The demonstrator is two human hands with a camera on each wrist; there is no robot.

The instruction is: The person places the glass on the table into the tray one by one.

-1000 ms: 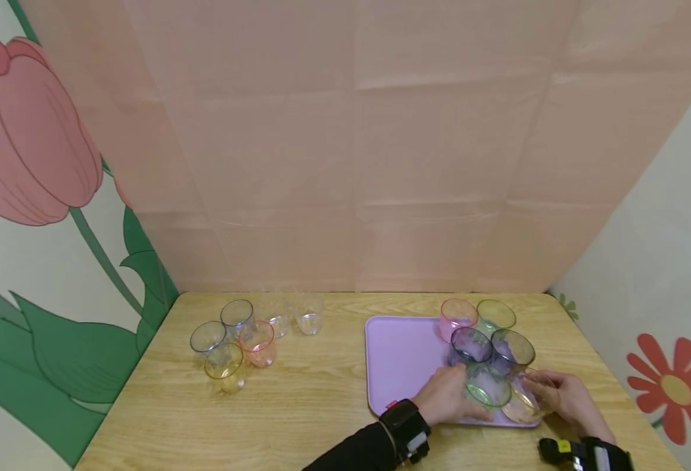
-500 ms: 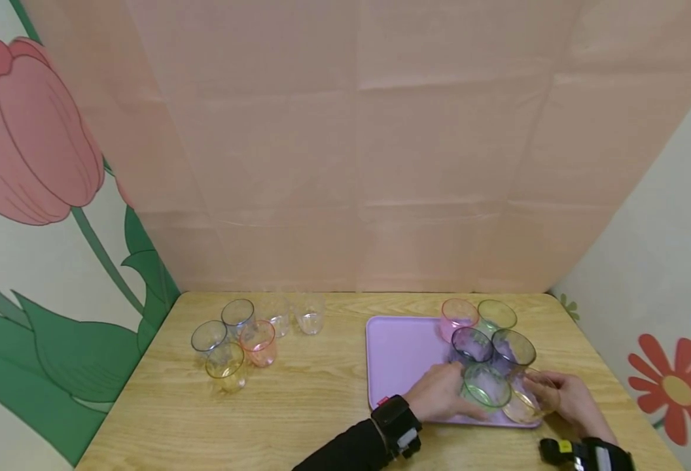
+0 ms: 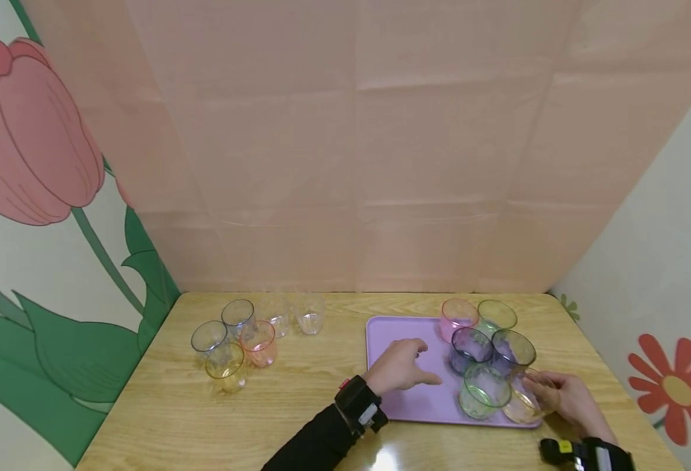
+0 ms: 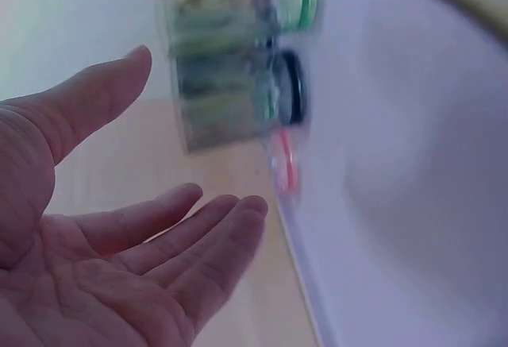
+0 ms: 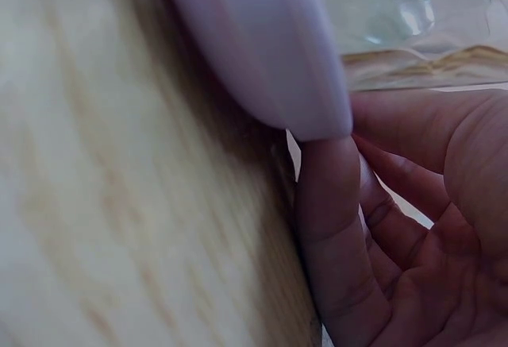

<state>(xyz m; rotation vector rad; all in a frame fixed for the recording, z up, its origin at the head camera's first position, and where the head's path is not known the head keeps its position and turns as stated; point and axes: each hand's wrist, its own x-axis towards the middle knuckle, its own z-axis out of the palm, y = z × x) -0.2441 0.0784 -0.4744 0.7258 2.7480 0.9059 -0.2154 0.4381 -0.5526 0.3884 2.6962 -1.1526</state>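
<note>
Where the purple tray (image 3: 381, 337) ends at the lower right of the frame, the yellow glass (image 3: 519, 411) stands, its side pinched by the curled fingers of my right hand (image 3: 569, 399); the fingertips are partly hidden. The right wrist view records a finger touching the tray's edge. Just left of that glass stands the front green glass (image 3: 478, 400), upright. My left hand (image 3: 400, 369) hovers over the tray's left half, thumb and fingers spread apart. Behind these glasses stand the indigo glass (image 3: 469, 353), smoky glass (image 3: 513, 353), pink glass (image 3: 457, 318) and rear green glass (image 3: 496, 316). At left of the frame, on the wooden tabletop (image 3: 310, 405), I count six further glasses (image 3: 260, 353). Beyond rises a peach backdrop (image 3: 345, 144).
</note>
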